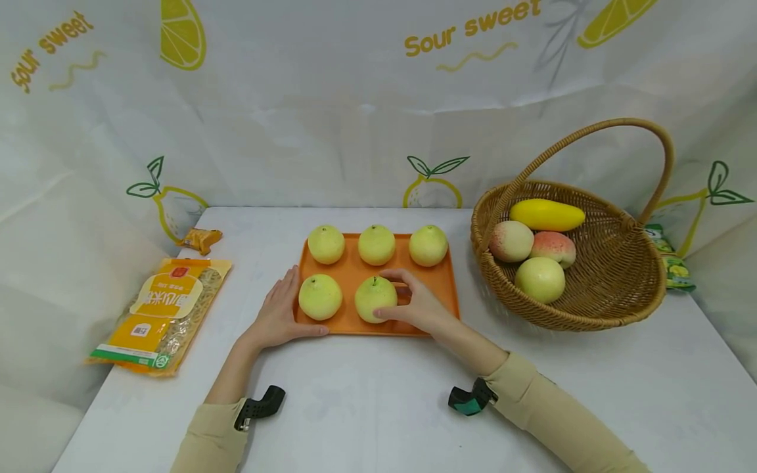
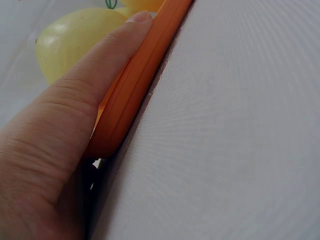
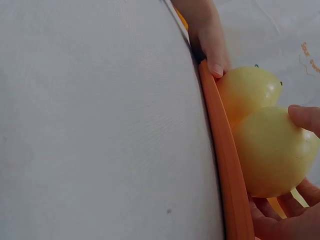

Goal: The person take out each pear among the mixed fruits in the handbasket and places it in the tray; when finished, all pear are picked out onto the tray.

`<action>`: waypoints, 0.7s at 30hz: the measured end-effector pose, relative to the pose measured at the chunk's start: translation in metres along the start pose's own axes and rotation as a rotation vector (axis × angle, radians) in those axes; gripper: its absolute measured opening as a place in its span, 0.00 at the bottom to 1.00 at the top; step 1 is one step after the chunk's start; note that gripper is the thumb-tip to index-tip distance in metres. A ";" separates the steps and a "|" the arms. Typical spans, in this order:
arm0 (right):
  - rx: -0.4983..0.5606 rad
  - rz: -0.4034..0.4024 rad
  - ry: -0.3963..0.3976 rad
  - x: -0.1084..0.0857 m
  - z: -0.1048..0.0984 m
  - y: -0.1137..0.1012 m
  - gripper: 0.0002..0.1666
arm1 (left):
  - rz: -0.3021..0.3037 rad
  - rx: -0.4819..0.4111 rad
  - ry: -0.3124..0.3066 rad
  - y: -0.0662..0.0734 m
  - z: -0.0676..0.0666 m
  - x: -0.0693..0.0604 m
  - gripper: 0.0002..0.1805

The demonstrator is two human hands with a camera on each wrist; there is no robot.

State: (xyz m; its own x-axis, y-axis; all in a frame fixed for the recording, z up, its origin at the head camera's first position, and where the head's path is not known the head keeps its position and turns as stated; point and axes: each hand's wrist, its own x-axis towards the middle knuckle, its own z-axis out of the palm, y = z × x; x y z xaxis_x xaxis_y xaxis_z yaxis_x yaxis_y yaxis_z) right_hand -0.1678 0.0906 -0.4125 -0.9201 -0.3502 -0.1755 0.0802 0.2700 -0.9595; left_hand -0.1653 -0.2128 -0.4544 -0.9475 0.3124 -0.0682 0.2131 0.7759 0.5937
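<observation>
An orange tray [image 1: 349, 326] bears several round, speckled yellow-green pears in two rows. My right hand [image 1: 421, 305] grips the front-row pear [image 1: 372, 301] near the tray's middle, thumb on its near side and fingers round its far right side. In the right wrist view, this pear [image 3: 275, 152] sits between thumb and fingers, close to the tray's front rim. My left hand [image 1: 279, 312] rests at the tray's front left corner, its fingers along the left edge. The left thumb [image 2: 107, 57] lies straight along the front rim. Beside that hand is another pear [image 1: 320, 297].
To the right stands a wicker basket [image 1: 597, 320] with a tall handle, holding a yellow fruit [image 1: 547, 215], two peaches and a pear [image 1: 540, 280]. A green packet [image 1: 677, 269] lies behind it. At the left are a yellow food bag [image 1: 162, 315] and a small orange packet [image 1: 202, 240].
</observation>
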 end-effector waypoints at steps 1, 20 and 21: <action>-0.005 -0.001 0.000 0.000 0.000 0.000 0.42 | 0.000 -0.001 0.000 0.000 0.000 0.000 0.76; -0.063 -0.029 -0.063 -0.003 -0.007 0.003 0.46 | 0.011 0.006 0.009 0.001 0.000 0.000 0.76; -0.066 -0.031 -0.064 -0.003 -0.008 0.003 0.46 | 0.011 0.006 0.009 0.001 0.000 0.000 0.76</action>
State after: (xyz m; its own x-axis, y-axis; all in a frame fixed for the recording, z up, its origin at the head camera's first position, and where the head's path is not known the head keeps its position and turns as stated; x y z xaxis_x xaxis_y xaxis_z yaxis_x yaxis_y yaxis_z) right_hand -0.1673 0.0995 -0.4134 -0.8952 -0.4153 -0.1619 0.0250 0.3158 -0.9485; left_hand -0.1651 -0.2118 -0.4541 -0.9472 0.3158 -0.0548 0.2246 0.7761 0.5893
